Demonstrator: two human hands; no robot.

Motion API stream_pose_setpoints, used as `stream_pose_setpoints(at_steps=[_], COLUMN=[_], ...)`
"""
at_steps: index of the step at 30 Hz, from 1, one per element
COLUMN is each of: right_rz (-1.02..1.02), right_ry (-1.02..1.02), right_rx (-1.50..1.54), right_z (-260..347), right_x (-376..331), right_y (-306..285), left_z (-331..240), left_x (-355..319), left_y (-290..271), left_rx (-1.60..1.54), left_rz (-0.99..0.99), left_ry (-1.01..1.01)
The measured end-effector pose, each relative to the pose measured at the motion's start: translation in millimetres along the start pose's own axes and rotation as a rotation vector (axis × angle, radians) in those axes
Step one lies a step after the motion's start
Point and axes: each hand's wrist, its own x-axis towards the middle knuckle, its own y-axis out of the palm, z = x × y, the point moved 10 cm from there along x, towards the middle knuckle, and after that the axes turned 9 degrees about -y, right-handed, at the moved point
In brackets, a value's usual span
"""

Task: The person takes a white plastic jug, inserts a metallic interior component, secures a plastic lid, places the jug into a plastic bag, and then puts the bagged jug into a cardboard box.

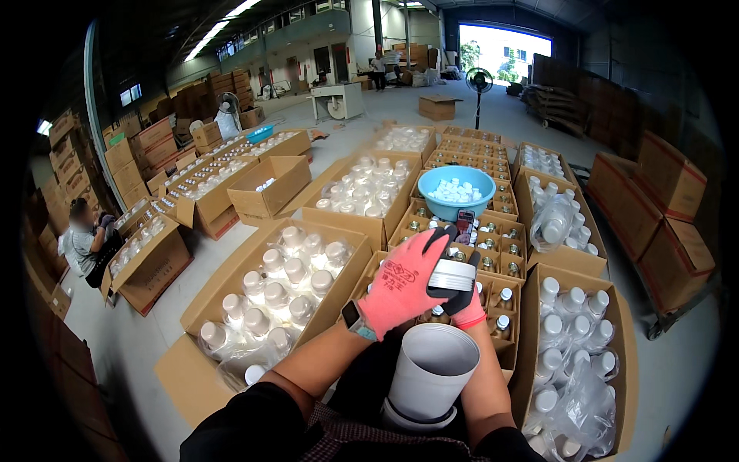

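Both my hands wear pink-red gloves with dark fingers and meet in front of me, above the divided carton. Between them is a white ridged screw lid (452, 276). My left hand (402, 281) closes on it from the left, dark fingertips curled over its far side. From the right and below, my right hand (465, 305) grips the same lid, with much of that hand hidden behind it. Below, close to my body, stands an upright whitish canister (436, 377), its mouth uncovered. A watch (356, 317) sits on my left wrist.
A divided carton (504, 356) of small capped bottles lies ahead, bearing a blue basin (457, 208) of white caps and a phone (465, 226). Cartons of white-lidded canisters flank it at left (192, 312) and right (627, 362). Farther off are a standing fan (479, 81) and a seated person (85, 239).
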Motion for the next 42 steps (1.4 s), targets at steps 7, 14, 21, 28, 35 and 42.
stream_pose_setpoints(at_steps=[7,14,21,28,35,42], right_rz=[-0.106,-0.244,-0.207,0.055,0.047,-0.094], right_ry=[-0.379,0.02,-0.091,-0.094,-0.594,0.193], right_rx=[-1.771,-1.471,-1.387,-1.119,-1.519,-1.11], right_z=[-26.7,-83.5,-92.3,-132.1,-75.1,9.6], right_x=[-33.9,-30.0,-30.7,-34.7,-51.9,-89.5], right_y=[-7.6,-84.2,-73.3,-149.4,-75.2,-78.2], left_z=[182.1,216.9,240.3,164.9,185.2,140.8], left_x=[-65.1,-119.9,-142.7,-112.9,-104.9,-94.4], left_y=[142.6,172.0,154.8,143.9,131.1,18.9], left_rx=[-1.621,-1.072,-1.031,-0.651,-0.514,-1.381], left_rz=[0.278,-0.086,-0.234,-0.031,-0.152,-0.11], left_ry=[-0.824,-0.792,-0.884,-0.546,-0.663,-0.563])
